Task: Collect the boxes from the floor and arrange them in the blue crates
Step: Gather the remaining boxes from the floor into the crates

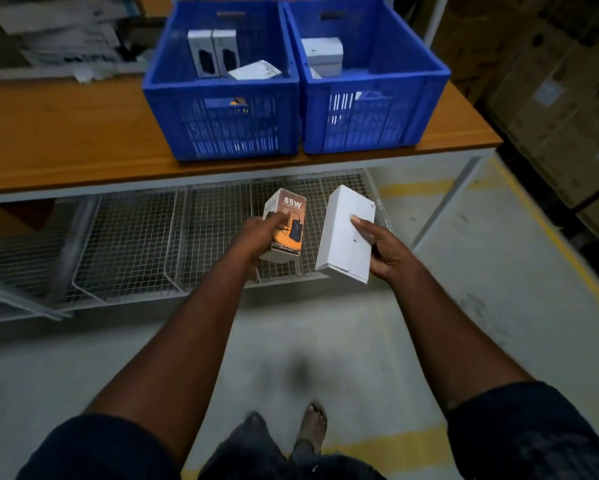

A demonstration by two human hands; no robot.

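My left hand (256,235) grips a brown and orange box marked 65W (288,216), held upright in front of the table. My right hand (381,245) holds a plain white box (343,230), tilted, thumb across its face. Two blue crates stand side by side on the wooden table above. The left crate (222,109) holds two upright white boxes (213,51) and a flat white box. The right crate (377,109) holds a white box (322,53) near its back left corner.
The wooden table (66,147) has a wire mesh shelf (135,240) beneath it. Stacked cardboard cartons (561,98) line the right side. Papers and packages lie at the table's far left. Yellow lines mark the grey floor, and my feet show at the bottom.
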